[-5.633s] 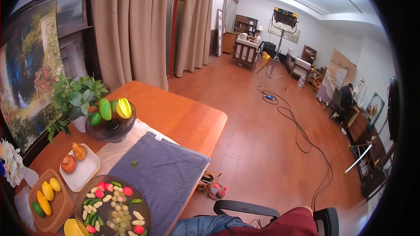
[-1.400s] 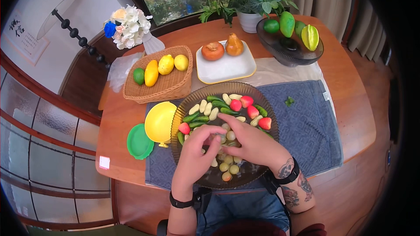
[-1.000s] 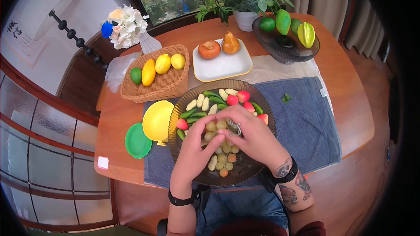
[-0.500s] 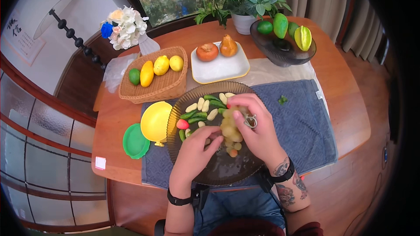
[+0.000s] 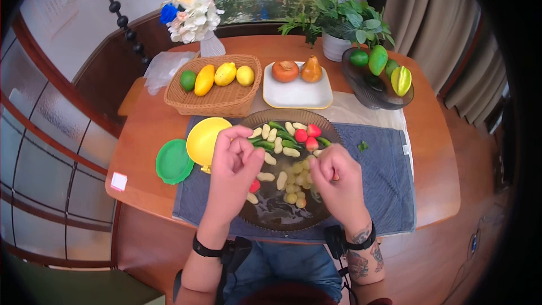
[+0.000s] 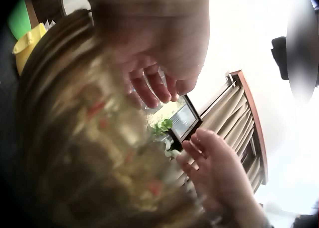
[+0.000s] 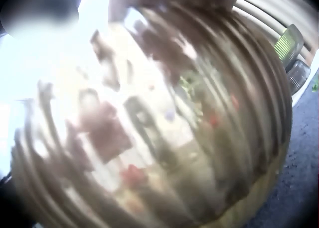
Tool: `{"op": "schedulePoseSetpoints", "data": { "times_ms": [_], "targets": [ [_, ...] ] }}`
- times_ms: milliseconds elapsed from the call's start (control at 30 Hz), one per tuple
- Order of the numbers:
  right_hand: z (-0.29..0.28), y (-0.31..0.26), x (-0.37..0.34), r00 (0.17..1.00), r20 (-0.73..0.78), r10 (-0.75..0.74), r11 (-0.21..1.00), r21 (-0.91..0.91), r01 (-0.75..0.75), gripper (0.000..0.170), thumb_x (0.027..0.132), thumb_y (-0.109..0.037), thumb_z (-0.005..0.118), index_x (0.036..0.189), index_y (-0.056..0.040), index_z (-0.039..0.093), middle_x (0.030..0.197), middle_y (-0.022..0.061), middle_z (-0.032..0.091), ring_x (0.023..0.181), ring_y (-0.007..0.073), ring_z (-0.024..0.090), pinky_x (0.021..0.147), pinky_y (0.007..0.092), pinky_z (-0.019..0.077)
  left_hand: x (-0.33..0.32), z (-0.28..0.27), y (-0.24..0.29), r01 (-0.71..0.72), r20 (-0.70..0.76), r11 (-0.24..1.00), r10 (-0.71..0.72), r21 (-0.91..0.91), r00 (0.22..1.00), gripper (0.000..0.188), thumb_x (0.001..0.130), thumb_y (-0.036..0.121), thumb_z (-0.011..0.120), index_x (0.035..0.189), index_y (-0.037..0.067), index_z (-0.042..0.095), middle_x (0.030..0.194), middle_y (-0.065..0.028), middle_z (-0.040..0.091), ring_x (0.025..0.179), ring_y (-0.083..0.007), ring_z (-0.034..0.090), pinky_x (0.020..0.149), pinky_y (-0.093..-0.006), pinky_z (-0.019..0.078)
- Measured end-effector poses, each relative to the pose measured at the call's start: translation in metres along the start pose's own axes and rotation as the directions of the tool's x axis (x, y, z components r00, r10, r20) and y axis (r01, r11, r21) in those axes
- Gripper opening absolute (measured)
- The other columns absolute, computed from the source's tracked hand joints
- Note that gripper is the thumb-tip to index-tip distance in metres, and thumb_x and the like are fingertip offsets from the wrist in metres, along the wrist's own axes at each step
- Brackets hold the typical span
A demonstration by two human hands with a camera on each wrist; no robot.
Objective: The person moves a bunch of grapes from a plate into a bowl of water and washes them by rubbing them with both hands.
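A ribbed glass bowl [image 5: 271,223] holds grapes [image 5: 293,183], peanuts [image 5: 266,177], green peppers [image 5: 264,144] and red fruit pieces [image 5: 301,135]. Over its left side is the left hand [image 5: 232,164], raised, with loosely bent fingers and nothing visible in them. The right hand [image 5: 341,183] hovers over the bowl's right side beside the grapes, fingers loosely bent, no object visible in it. Both hands, the left [image 6: 154,48] and the right [image 6: 219,173], appear relaxed and apart in the left wrist view. In the right wrist view the bowl [image 7: 199,138] fills most of the picture, blurred.
Behind the bowl stand a fruit basket [image 5: 226,106], a white tray [image 5: 296,95] with two fruits, and a dark fruit stand [image 5: 367,91]. Left are a yellow bowl [image 5: 206,141] and a green lid [image 5: 174,161]. A blue towel [image 5: 387,181] lies under the glass bowl.
The right hand has let go of the grapes, which now rest in the bowl. Both hands have moved up and apart. The head view has shifted.
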State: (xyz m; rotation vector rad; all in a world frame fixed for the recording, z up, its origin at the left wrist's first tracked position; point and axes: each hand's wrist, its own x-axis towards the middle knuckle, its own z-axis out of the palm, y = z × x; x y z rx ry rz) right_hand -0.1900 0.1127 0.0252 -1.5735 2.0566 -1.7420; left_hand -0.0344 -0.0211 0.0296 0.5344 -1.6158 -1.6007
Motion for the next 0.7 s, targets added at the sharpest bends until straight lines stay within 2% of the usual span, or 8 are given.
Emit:
{"op": "schedulePoseSetpoints", "data": {
  "times_ms": [100,167,200,233,300,333,533,700],
  "targets": [
    [-0.005,-0.025,-0.005,0.964,0.242,0.111,0.993,-0.057,-0.1,0.033,0.082,0.003,0.071,0.071,-0.0066,0.042,0.082,0.009,0.06,0.079,0.0303,0.059,0.079,0.0345,0.0493,-0.002,-0.004,0.022,0.164,0.044,0.966,-0.159,-0.202,0.986,0.046,0.096,0.005,0.061,0.138,0.006,0.044,0.088,0.002,0.048,0.075,-0.0076,0.05,0.07,-0.0221,0.0447],
    [0.002,-0.035,-0.008,0.992,0.094,-0.086,0.996,0.042,0.082,0.037,0.08,0.003,0.072,0.067,-0.0072,0.04,0.085,0.0096,0.066,0.085,0.0292,0.065,0.08,0.0365,0.0491,-0.006,-0.002,0.032,0.353,0.249,0.796,-0.26,-0.491,0.933,0.056,0.098,0.009,0.06,0.149,0.006,0.037,0.088,0.0018,0.052,0.085,-0.0114,0.061,0.074,-0.0238,0.0495],
    [-0.005,-0.027,-0.011,0.972,0.22,-0.084,0.996,0.023,0.081,0.018,0.082,0.0,0.073,0.082,-0.0053,0.056,0.115,0.018,0.067,0.116,0.0336,0.062,0.095,0.0407,0.047,-0.01,-0.002,0.032,0.382,0.283,0.839,-0.286,-0.387,0.915,0.064,0.104,0.023,0.051,0.158,0.008,0.021,0.118,-0.0075,0.059,0.121,-0.0239,0.059,0.097,-0.033,0.049],
    [-0.002,-0.025,-0.011,0.968,0.234,-0.09,0.996,0.023,0.087,0.018,0.082,0.0,0.073,0.082,-0.0053,0.056,0.115,0.018,0.067,0.116,0.0336,0.062,0.095,0.0407,0.047,-0.012,-0.001,0.028,0.375,0.271,0.837,-0.283,-0.398,0.92,0.064,0.104,0.023,0.051,0.158,0.008,0.021,0.118,-0.0075,0.059,0.121,-0.0239,0.059,0.097,-0.033,0.049],
    [0.008,-0.02,-0.009,0.971,0.238,0.024,0.982,-0.187,0.021,0.035,0.086,-0.003,0.069,0.119,-0.003,0.059,0.144,0.0237,0.049,0.142,0.0375,0.041,0.114,0.0457,0.0341,-0.011,0.002,0.014,0.597,0.419,0.57,-0.425,-0.565,0.802,0.065,0.108,0.038,0.038,0.16,0.008,0.013,0.154,-0.0147,0.036,0.148,-0.029,0.031,0.118,-0.041,0.0305],
    [0.0,-0.009,-0.009,0.916,0.391,0.09,0.98,-0.199,-0.011,0.06,0.089,-0.005,0.066,0.143,-0.0022,0.042,0.16,0.0232,0.026,0.152,0.0385,0.019,0.122,0.0474,0.0191,-0.008,0.002,0.008,0.633,0.466,0.556,-0.429,-0.539,0.774,0.071,0.107,0.052,0.026,0.161,0.01,0.007,0.167,-0.0146,0.007,0.152,-0.0282,0.018,0.122,-0.0441,0.0162],
    [0.005,-0.028,-0.022,0.912,0.41,0.011,0.995,0.089,-0.052,0.063,0.092,-0.006,0.059,0.15,-0.0015,0.036,0.16,0.0225,0.029,0.152,0.0391,0.018,0.123,0.0488,0.0151,-0.009,0.003,-0.007,0.496,0.396,0.505,-0.299,-0.706,0.868,0.078,0.103,0.06,0.027,0.162,0.011,0.01,0.168,-0.016,0.009,0.153,-0.0296,0.019,0.122,-0.0449,0.0176],
    [0.044,-0.05,-0.062,0.838,0.497,-0.226,0.964,0.241,0.117,0.087,0.098,-0.047,0.053,0.157,0.0044,0.015,0.164,0.0281,0.006,0.154,0.0419,-0.003,0.123,0.0491,-0.0014,-0.031,0.042,-0.003,0.339,0.239,0.603,-0.243,-0.722,0.94,0.076,0.103,0.057,0.023,0.161,0.009,0.012,0.166,-0.0163,0.017,0.151,-0.0308,0.024,0.122,-0.0452,0.0174]
  ]
}}
